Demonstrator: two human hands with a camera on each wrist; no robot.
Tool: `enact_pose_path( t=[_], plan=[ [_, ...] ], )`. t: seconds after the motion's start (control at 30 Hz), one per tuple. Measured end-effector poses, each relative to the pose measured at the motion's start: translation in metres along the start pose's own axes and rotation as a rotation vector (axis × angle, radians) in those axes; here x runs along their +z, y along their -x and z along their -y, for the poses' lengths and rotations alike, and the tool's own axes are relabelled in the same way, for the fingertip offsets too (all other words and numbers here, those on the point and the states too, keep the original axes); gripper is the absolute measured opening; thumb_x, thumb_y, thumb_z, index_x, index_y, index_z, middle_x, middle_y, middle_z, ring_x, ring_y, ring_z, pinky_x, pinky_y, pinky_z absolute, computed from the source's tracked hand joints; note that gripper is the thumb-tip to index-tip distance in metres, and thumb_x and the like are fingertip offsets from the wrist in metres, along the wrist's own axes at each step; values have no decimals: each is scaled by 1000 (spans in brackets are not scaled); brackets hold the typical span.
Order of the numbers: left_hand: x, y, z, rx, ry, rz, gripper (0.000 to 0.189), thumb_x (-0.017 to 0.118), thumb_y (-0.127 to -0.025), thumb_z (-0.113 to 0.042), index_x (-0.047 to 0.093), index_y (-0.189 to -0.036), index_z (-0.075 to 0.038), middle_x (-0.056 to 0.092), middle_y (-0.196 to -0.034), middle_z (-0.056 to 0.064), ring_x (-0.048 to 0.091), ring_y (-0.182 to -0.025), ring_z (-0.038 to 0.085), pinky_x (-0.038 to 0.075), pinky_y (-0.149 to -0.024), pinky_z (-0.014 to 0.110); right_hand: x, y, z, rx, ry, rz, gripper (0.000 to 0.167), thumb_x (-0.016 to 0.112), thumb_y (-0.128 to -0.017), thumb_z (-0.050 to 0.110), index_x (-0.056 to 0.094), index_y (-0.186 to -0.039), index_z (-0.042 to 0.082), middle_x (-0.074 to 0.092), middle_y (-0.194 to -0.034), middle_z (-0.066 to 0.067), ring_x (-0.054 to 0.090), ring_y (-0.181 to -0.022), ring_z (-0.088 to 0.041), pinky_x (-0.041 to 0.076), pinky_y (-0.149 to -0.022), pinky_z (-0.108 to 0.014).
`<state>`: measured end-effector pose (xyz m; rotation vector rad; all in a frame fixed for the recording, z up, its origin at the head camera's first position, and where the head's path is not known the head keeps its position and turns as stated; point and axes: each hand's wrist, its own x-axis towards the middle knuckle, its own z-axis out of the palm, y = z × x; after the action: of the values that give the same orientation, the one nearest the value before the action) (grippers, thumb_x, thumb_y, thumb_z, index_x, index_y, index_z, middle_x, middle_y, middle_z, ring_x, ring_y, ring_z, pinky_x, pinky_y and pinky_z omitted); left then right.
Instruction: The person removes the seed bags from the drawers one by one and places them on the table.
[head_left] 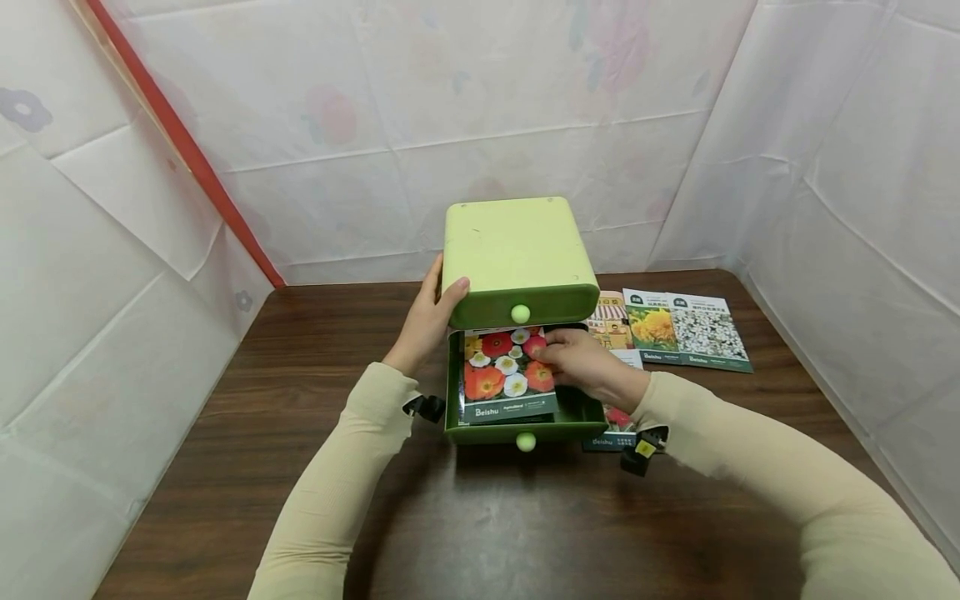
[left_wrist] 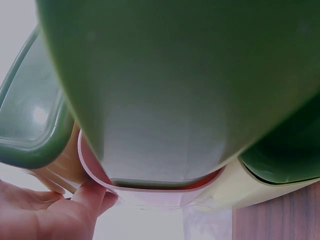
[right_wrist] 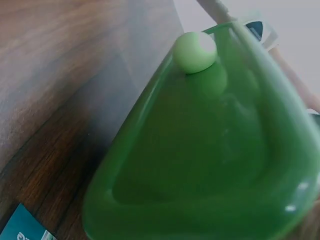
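A small drawer cabinet (head_left: 513, 242) with a pale green top stands at the back of the table. Its lower green drawer (head_left: 487, 435) is pulled out, with a round knob (right_wrist: 194, 52) on its front. Inside lies a seed packet (head_left: 501, 379) picturing red and white poppies, on top of other packets. My right hand (head_left: 588, 362) pinches this packet's right edge between thumb and fingers. My left hand (head_left: 423, 325) rests against the cabinet's left side, thumb at the upper front corner. The left wrist view shows a pink section (left_wrist: 150, 197) between the green ones, near the left thumb.
Right of the cabinet lie a yellow-flower packet (head_left: 652, 329), a white-flower packet (head_left: 708, 329) and a packet with a striped awning (head_left: 609, 321). Another packet (head_left: 611, 439) lies partly under my right forearm. White sheets (head_left: 300, 167) hang behind and beside the dark wooden table (head_left: 300, 375).
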<state>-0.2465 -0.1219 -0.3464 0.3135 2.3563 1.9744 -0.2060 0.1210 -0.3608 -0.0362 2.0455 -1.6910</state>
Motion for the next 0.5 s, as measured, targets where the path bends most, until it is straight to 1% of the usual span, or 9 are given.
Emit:
enact_pose_path(
  t=[0.13, 0.27, 0.33, 0.4, 0.5],
  plan=[
    [-1, 0, 1, 1, -17, -5, 84, 52, -92, -63, 4, -157, -39, 11, -165, -3, 35, -142, 26, 41, -108, 53, -6, 9, 3, 8, -2, 32, 33, 49, -102, 12, 47, -129, -7, 57, -101, -6, 57, -78, -11, 51, -68, -26],
    [-1, 0, 1, 5, -31, -9, 84, 51, -92, -63, 3, -157, -39, 11, -165, -3, 31, -145, 25, 38, -111, 52, -11, 17, 4, 32, -15, 53, 33, 50, -102, 12, 48, -129, -7, 61, -102, -4, 63, -81, -9, 54, -71, -26],
    [-1, 0, 1, 3, -25, -6, 84, 51, -92, -63, 3, -157, -39, 11, -165, -3, 34, -143, 27, 40, -109, 53, -14, 22, 4, 52, -25, 63, 31, 51, -102, 12, 50, -127, -6, 64, -102, -4, 65, -81, -9, 56, -72, -26],
    [-1, -1, 0, 2, -20, -4, 85, 51, -92, -64, 3, -157, -39, 11, -165, -2, 36, -142, 27, 41, -108, 53, -17, 28, 4, 65, -27, 79, 32, 51, -101, 12, 51, -128, -7, 67, -104, -5, 68, -84, -9, 57, -75, -27],
    [-1, -1, 0, 1, -17, -6, 85, 51, -92, -64, 3, -157, -38, 12, -165, -2, 38, -140, 28, 42, -107, 52, -22, 37, 4, 84, -17, 98, 36, 52, -101, 13, 51, -131, -6, 70, -104, -5, 69, -84, -10, 58, -75, -28]
  ],
)
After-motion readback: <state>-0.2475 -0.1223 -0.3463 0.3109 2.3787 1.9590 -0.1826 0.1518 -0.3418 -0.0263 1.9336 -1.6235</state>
